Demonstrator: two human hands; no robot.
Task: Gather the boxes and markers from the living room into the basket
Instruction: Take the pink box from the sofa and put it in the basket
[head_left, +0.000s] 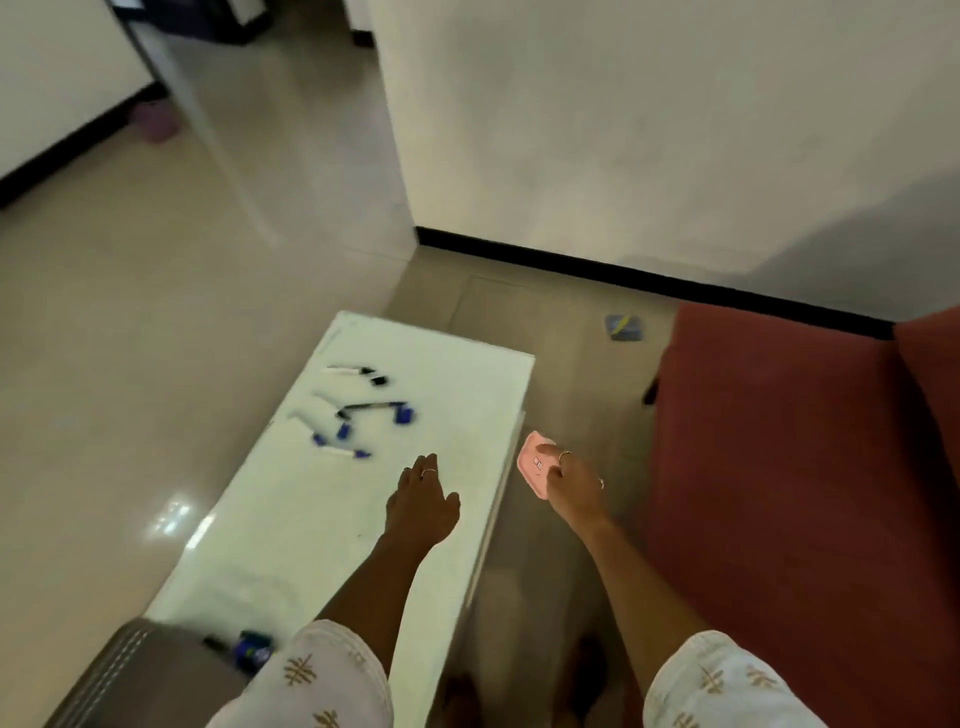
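Observation:
Several markers (358, 410) with blue and black caps lie scattered on the far half of a white low table (457, 384). My left hand (422, 501) hovers over the table just short of them, palm down, fingers loosely apart and holding nothing. My right hand (574, 486) is beside the table's right edge and grips a small pink box (534, 464). A grey basket (130, 670) sits at the near left corner, with a dark blue item (252, 647) at its edge. A small blue box (623, 327) lies on the floor beyond the table.
A red sofa (789, 467) fills the right side, leaving a narrow strip of floor between it and the table. A white wall with black skirting (623, 270) stands behind. Tiled floor opens to the left, with a purple object (156, 122) far back.

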